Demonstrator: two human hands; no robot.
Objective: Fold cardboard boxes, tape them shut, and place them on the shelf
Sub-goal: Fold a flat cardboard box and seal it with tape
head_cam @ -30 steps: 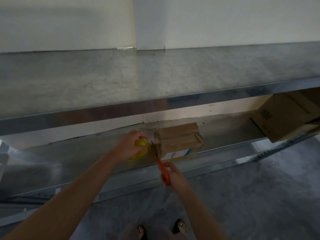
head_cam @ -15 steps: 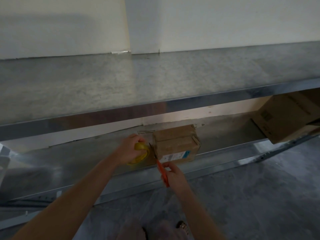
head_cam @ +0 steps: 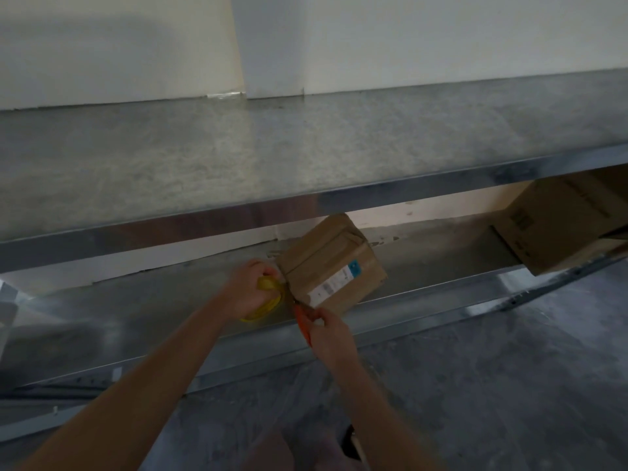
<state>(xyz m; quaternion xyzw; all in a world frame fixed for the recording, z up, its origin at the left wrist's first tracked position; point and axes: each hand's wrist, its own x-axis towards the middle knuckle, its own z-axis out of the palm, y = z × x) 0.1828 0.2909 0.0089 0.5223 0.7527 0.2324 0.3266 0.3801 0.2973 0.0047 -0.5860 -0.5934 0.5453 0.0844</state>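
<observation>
A small brown cardboard box (head_cam: 334,266) with a white printed label sits tilted on the lower deck of a galvanised steel shelf (head_cam: 136,300). Its near bottom corner is close to the deck's front rail, and its top is tucked under the front lip of the upper deck (head_cam: 306,147). Bare metal lies open to the left of the box, and more lies between it and a larger brown cardboard carton (head_cam: 557,229) well apart at the right end.

The left hand (head_cam: 248,290) is just beside the box's left edge, fingers curled tight round a yellow roll of tape (head_cam: 270,299). The right hand (head_cam: 329,333), at the box's near lower corner, has its fingers closed round orange-handled scissors (head_cam: 301,317); the blades are too dark to make out. Both boxes' flaps are closed, so their contents are hidden. Grey concrete floor (head_cam: 475,385) lies below.
</observation>
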